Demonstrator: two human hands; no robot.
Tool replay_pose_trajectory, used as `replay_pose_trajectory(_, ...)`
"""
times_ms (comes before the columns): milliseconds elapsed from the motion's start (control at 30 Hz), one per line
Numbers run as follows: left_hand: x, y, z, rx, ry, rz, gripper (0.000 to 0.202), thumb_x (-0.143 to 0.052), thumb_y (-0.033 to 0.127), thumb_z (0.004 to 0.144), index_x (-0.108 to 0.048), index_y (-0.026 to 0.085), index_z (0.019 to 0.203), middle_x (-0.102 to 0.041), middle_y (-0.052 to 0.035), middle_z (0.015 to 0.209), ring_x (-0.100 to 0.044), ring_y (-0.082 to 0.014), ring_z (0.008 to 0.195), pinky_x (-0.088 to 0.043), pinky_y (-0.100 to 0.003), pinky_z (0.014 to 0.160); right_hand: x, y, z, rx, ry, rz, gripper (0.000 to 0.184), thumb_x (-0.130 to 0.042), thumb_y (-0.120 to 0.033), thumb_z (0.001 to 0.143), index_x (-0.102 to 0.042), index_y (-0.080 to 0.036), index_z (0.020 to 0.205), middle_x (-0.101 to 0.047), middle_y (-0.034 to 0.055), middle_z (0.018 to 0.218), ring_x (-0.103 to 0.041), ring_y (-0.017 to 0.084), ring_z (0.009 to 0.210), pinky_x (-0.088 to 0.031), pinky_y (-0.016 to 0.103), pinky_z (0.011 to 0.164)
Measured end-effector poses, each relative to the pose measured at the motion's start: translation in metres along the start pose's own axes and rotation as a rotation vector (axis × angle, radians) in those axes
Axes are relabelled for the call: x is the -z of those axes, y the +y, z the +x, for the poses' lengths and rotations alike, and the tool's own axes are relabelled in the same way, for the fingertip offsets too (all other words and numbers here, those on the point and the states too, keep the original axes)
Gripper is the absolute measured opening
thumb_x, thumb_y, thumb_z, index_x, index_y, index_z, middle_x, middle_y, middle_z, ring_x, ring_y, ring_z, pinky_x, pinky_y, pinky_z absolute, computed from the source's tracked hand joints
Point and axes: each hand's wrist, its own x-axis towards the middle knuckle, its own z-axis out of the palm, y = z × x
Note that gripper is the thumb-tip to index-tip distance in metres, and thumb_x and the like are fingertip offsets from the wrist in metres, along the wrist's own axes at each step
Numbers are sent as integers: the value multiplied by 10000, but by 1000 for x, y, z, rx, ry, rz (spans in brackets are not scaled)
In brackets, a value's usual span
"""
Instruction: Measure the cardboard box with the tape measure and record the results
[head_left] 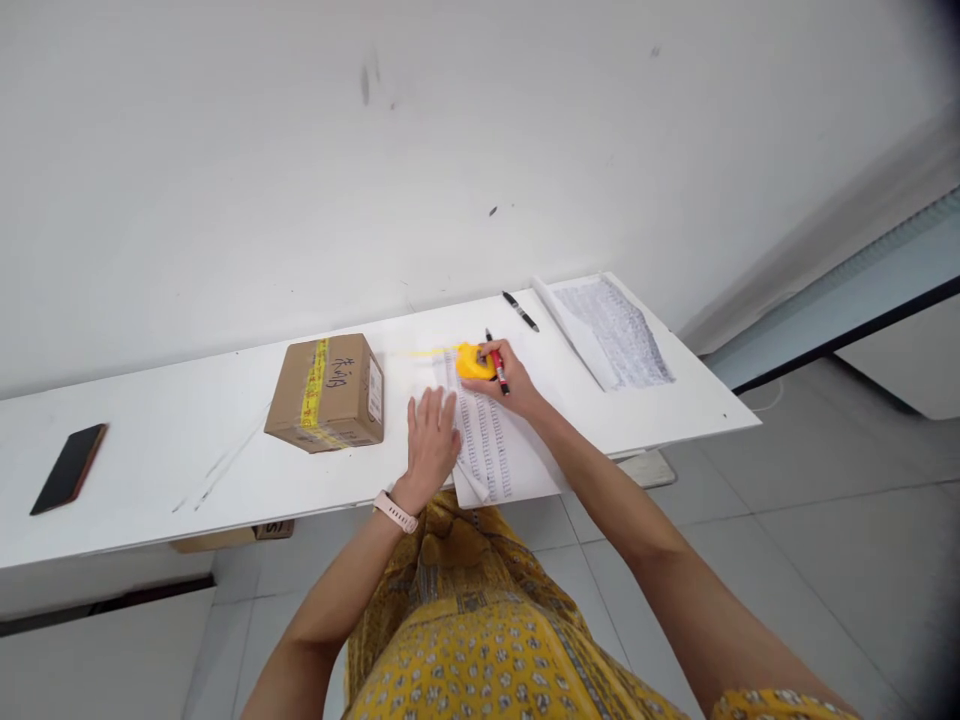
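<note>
My right hand (pixel 508 378) is closed around a yellow tape measure (pixel 469 361) and also has a red and black pen (pixel 499 370) between its fingers. A short length of yellow blade (pixel 426 352) sticks out to the left, toward the cardboard box (pixel 322 392). Flat on the table by the left edge of a printed sheet (pixel 487 450) rests my left hand (pixel 433 435), fingers spread and nothing in them. The sheet's near corner is curled up. Yellow tape and handwriting mark the box, which sits left of my left hand.
A black pen (pixel 520 311) and a stack of handwritten paper (pixel 611 335) lie at the right of the white table (pixel 187 420). A dark phone (pixel 69 468) is at the far left. Behind stands a wall (pixel 300 180). Below the near edge is a carton (pixel 217 541).
</note>
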Motion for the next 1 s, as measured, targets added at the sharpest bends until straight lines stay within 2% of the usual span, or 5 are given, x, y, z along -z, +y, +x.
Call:
replay_pose_trajectory(200,2,1,1,-40,-225,59,473,-433,243,960,-461,122,1417,-484,-174,1485,-401,-298,1412,-126,-621,1198,2,3,5,48,-48,-119,549,-823,-497,622,-495,-253,988,-620,56,1098,-574,232,957,-432,360,866)
replay_pose_trajectory(500,3,-1,-19,68,-352,1,1112,-583,697,794,-150,-18,1528,-158,-311,1590,-89,-372,1505,-83,-617,1188,-15,7,-9,86,-185,-220,487,-743,-557,725,-584,-244,1063,-660,101,1211,-585,291,1109,-361,453,1015)
replay_pose_trajectory(733,23,-3,-55,-39,-340,-79,846,-614,390,859,-204,77,1529,-145,-252,1617,-48,-352,1513,-124,-625,1185,34,-8,-20,-196,261,195,558,-268,-690,940,-554,-268,1168,-687,70,1088,-645,192,1053,-475,390,967)
replay_pose_trajectory(867,40,19,-43,-108,-286,-114,590,-603,191,812,-469,153,1386,-362,-195,1552,-234,-367,1476,-136,-635,1192,31,1,-32,-370,230,279,495,-523,-668,850,-624,-236,1070,-692,57,999,-656,182,948,-513,359,902)
replay_pose_trajectory(1000,38,52,-10,-168,-262,-318,406,-468,69,845,-596,205,1205,-620,-115,1269,-519,-272,1243,-434,-502,1089,14,4,-40,-421,255,138,372,-639,-569,796,-563,-218,703,-596,-2,694,-585,160,727,-511,325,757)
